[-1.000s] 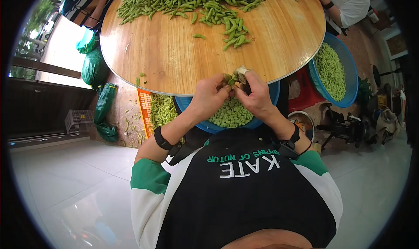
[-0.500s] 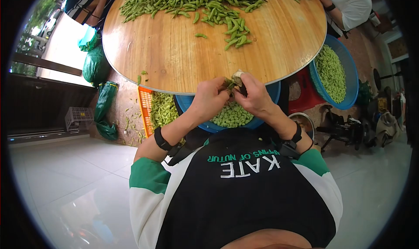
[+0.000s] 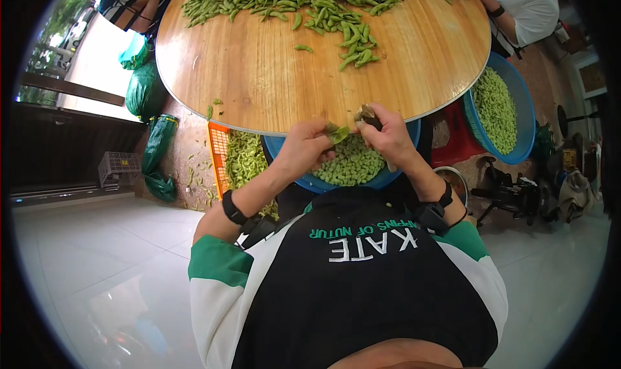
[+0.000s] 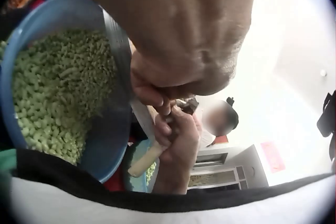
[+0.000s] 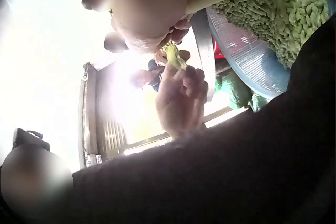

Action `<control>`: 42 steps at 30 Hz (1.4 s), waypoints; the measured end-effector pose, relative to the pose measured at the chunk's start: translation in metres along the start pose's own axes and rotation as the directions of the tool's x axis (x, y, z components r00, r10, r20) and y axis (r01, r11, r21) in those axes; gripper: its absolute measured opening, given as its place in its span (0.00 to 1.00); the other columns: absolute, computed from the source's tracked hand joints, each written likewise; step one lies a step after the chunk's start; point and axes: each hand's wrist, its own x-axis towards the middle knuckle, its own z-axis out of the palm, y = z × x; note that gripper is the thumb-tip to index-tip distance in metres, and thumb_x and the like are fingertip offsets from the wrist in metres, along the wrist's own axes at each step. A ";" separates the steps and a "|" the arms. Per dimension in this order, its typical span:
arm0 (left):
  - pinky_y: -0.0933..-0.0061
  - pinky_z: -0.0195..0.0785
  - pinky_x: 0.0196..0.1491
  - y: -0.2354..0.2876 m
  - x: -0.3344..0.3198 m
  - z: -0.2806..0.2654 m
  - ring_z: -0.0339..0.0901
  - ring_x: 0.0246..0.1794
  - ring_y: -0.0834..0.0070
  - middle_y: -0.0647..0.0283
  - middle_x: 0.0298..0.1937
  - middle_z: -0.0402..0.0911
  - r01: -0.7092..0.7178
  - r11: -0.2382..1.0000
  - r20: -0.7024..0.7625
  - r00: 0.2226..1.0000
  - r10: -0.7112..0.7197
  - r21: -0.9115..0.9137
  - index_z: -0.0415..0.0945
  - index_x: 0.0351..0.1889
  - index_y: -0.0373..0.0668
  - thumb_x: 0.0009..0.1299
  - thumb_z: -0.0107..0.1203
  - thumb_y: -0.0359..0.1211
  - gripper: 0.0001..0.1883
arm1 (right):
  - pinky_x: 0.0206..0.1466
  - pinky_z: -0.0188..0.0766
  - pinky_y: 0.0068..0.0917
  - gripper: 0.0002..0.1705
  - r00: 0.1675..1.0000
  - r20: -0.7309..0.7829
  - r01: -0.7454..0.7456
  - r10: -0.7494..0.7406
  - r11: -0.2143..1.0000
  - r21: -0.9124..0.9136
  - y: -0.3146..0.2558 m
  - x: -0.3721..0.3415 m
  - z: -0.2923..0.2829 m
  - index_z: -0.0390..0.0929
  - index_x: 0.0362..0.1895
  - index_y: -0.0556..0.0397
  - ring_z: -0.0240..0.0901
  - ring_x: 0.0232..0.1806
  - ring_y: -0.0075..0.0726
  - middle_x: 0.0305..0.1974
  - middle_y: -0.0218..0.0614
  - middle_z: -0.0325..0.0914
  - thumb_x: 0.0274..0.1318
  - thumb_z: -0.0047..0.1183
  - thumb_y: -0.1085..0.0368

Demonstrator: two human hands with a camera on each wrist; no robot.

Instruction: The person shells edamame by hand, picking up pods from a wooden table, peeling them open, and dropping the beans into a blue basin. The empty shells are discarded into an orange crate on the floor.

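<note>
My left hand (image 3: 305,148) pinches a green edamame pod (image 3: 338,133) between thumb and fingertips, over the near table edge. Just right of it, my right hand (image 3: 390,138) is curled around a pale, rod-like handle (image 4: 145,162), whose end sticks out below the palm. What the handle belongs to is hidden in the fist. Dark brownish covering (image 3: 367,115) shows on the right fingertips. Both hands are above a blue basin (image 3: 310,183) of shelled green beans (image 3: 349,162). In the right wrist view the pod (image 5: 173,56) spans the gap between the two hands.
A heap of edamame pods (image 3: 291,0) covers the far side of the round wooden table (image 3: 259,78). An orange crate (image 3: 218,155) of pods or husks stands left, a second blue basin (image 3: 525,142) of beans right. Other people sit across the table.
My hands, close together over the pod before, have drawn slightly apart. The pod now shows bright green at the left fingertips, and the right hand has shifted to the right.
</note>
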 end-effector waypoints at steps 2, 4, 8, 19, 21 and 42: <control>0.71 0.69 0.26 0.001 -0.012 -0.015 0.74 0.20 0.74 0.60 0.22 0.77 -0.082 0.968 0.031 0.997 0.077 0.236 0.76 0.40 0.34 0.63 0.46 0.28 0.11 | 0.27 0.62 0.28 0.10 0.995 0.020 -0.095 0.093 0.990 0.107 -0.004 -0.001 -0.006 0.70 0.32 0.59 0.63 0.22 0.39 0.25 0.42 0.68 0.48 0.57 0.70; 0.63 0.70 0.33 -0.002 -0.035 -0.043 0.76 0.25 0.64 0.55 0.25 0.76 -0.286 0.657 0.157 0.956 0.250 0.697 0.76 0.38 0.36 0.64 0.47 0.30 0.10 | 0.30 0.66 0.21 0.10 0.918 0.247 0.346 -0.310 0.931 -0.117 -0.010 -0.002 -0.013 0.74 0.38 0.60 0.70 0.28 0.23 0.27 0.32 0.71 0.50 0.58 0.72; 0.56 0.67 0.44 0.018 -0.062 -0.069 0.75 0.37 0.50 0.46 0.32 0.76 -0.133 0.253 0.072 0.969 0.238 0.958 0.76 0.39 0.36 0.64 0.52 0.32 0.10 | 0.25 0.64 0.16 0.09 0.973 0.221 0.042 -0.072 0.990 0.137 -0.003 -0.008 -0.009 0.75 0.40 0.59 0.72 0.26 0.18 0.28 0.30 0.73 0.54 0.56 0.71; 0.52 0.69 0.39 0.035 0.154 -0.077 0.75 0.37 0.47 0.45 0.37 0.76 -0.080 0.392 -0.243 0.667 0.704 0.917 0.72 0.38 0.39 0.64 0.49 0.32 0.08 | 0.22 0.61 0.20 0.07 0.994 0.059 -0.098 0.089 0.978 0.185 -0.001 0.012 -0.002 0.74 0.35 0.56 0.63 0.19 0.17 0.20 0.24 0.67 0.57 0.54 0.65; 0.52 0.69 0.41 0.033 0.167 -0.077 0.74 0.40 0.47 0.44 0.39 0.74 -0.070 0.390 -0.238 0.692 0.682 0.918 0.71 0.39 0.38 0.63 0.49 0.30 0.09 | 0.22 0.62 0.21 0.08 0.997 0.052 -0.063 0.055 0.984 0.166 -0.005 0.012 -0.002 0.74 0.37 0.56 0.63 0.20 0.18 0.21 0.25 0.67 0.58 0.52 0.65; 0.84 0.62 0.27 0.028 0.039 0.009 0.70 0.25 0.86 0.70 0.26 0.76 -0.291 0.946 -0.060 0.957 0.285 -0.141 0.76 0.37 0.37 0.65 0.58 0.27 0.05 | 0.18 0.56 0.16 0.09 0.993 0.064 -0.115 0.095 0.845 0.522 -0.019 0.003 0.003 0.70 0.46 0.57 0.60 0.17 0.16 0.22 0.26 0.68 0.64 0.44 0.67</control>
